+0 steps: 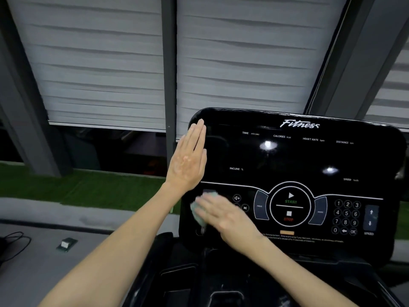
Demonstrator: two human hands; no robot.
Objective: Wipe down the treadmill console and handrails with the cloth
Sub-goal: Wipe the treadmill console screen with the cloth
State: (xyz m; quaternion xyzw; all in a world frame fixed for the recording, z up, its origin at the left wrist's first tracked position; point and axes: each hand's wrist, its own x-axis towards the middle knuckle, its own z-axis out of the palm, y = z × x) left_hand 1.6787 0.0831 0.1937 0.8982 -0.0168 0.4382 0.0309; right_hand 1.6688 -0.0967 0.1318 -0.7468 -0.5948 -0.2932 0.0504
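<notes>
**Wiping the console's lower left corner.**

- **Left grip (pixel 188 160):** fingers straight and together, holding nothing. The palm is laid flat against the left edge of the console (pixel 287 156), apparently to steady it.
- **Cloth (pixel 195 212):** pale green and bunched, pressed on the panel at the lower left corner, just below the dividing line.
- **Right grip (pixel 223 214):** fingers spread fairly flat over the cloth, pressing rather than pinching it. Blur hides finer detail.
- **Further right:** the START/STOP dial (pixel 290 207) and the number keypad (pixel 346 217), both clear of the cloth.

Good practice, as judged here, is to keep the palm flat and work in overlapping passes toward the right edge. Go lightly over the keys so none is triggered, then take the glossy display above. The handrails are not in view.
</notes>
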